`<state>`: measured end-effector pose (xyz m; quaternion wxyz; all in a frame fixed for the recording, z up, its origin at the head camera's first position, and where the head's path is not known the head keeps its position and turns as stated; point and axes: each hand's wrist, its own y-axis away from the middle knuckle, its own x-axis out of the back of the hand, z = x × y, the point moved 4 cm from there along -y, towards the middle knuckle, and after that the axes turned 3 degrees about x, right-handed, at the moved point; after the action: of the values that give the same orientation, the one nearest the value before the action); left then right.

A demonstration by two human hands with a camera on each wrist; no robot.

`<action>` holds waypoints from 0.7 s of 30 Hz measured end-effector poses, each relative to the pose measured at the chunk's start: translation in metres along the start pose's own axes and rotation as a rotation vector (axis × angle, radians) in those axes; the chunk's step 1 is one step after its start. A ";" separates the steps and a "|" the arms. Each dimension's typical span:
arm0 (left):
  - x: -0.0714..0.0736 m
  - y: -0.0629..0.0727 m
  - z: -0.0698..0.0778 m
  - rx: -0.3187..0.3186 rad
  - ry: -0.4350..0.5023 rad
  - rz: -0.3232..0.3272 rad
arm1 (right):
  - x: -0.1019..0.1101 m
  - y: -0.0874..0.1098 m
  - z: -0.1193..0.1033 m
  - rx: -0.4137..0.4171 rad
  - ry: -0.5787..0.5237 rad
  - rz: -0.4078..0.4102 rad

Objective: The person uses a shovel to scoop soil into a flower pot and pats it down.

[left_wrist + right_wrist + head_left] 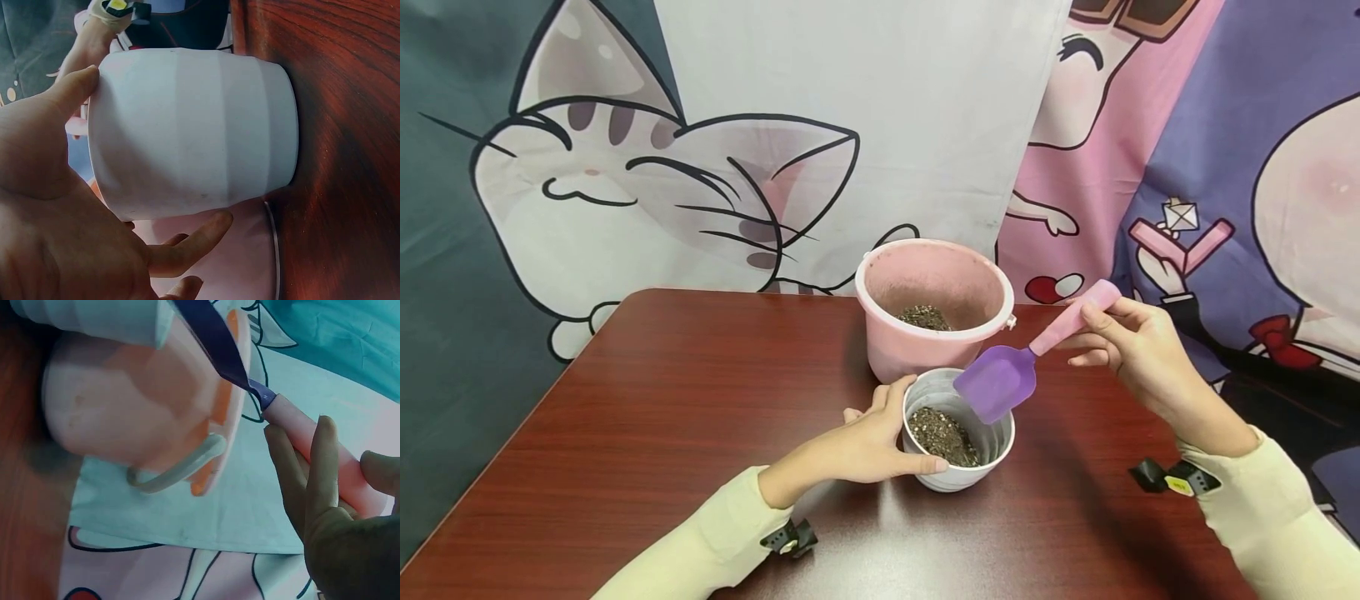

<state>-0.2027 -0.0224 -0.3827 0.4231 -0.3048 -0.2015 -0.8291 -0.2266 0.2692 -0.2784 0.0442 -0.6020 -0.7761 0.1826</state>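
Note:
In the head view, a white flowerpot point(955, 477) with dark soil point(943, 435) in it stands on the table. My left hand point(868, 442) holds it from the left, thumb at the near rim and fingers round the far side; the left wrist view shows the hand point(69, 206) spread about the pot's ribbed wall point(200, 125). My right hand point(1138, 354) grips the pink handle of a small garden trowel point(1000, 382). Its purple blade tilts down over the pot's right rim, with no soil visible on it. In the right wrist view, thumb and fingers lie around the handle point(297, 428).
Right behind the pot stands a pink bucket point(898, 337) with some soil point(925, 317) at its bottom; its pale handle point(181, 469) hangs down at the side. The reddish-brown table point(700, 392) ends at the back against a cartoon-printed cloth point(880, 125).

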 end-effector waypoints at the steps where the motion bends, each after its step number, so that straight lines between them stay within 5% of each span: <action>1: 0.000 0.000 0.000 0.002 -0.003 0.000 | -0.001 -0.001 -0.002 0.007 0.006 -0.003; 21: 0.007 0.001 -0.001 0.017 0.006 0.029 | -0.011 -0.008 -0.011 0.023 0.105 -0.054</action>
<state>-0.2058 -0.0273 -0.3781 0.4381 -0.3015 -0.2029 -0.8222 -0.2276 0.2596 -0.2641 0.0969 -0.5890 -0.7865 0.1585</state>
